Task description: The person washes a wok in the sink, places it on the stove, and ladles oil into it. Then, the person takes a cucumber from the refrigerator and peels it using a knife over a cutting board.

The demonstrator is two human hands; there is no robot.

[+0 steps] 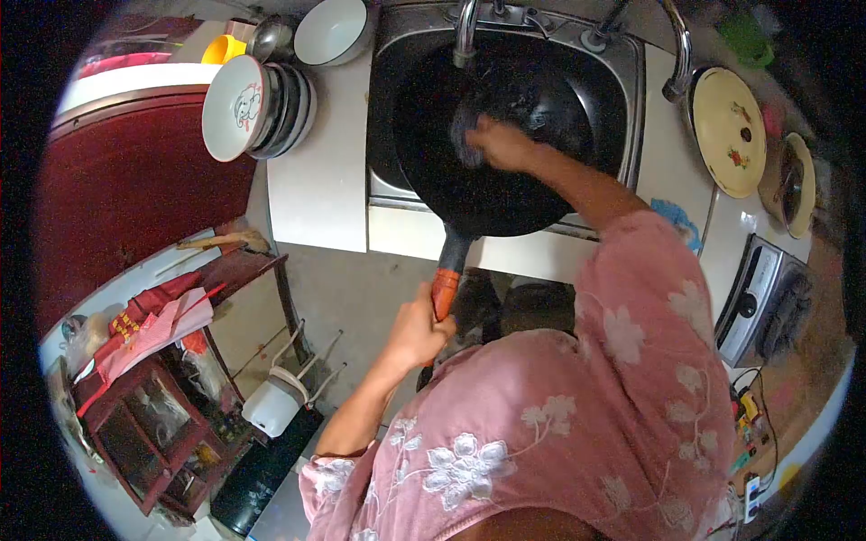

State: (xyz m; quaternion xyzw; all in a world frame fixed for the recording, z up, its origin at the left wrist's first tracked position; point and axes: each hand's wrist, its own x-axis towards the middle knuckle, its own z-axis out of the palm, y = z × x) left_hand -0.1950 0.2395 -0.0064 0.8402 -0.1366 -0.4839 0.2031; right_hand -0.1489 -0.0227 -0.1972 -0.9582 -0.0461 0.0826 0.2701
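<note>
A large black wok point(519, 203) rests over the metal sink point(634, 117), its handle pointing toward my body. My left hand point(419, 329) is wrapped round the orange-and-black wok handle point(445, 287). Inside the wok, my right hand point(501, 142) presses a greyish scrubbing pad point(466, 135) against the inner surface; the pad is blurred and partly covered by my fingers. Just beyond this hand, the faucet point(465, 41) hangs over the wok's far side. Whether water is running I cannot tell.
Stacked bowls point(234, 108) and a white bowl point(331, 32) stand left of the sink. To the right are a second faucet point(678, 54), a yellow lid point(729, 133), a blue cloth point(677, 221) and a stove point(750, 293). A dark red cabinet point(140, 424) stands lower left.
</note>
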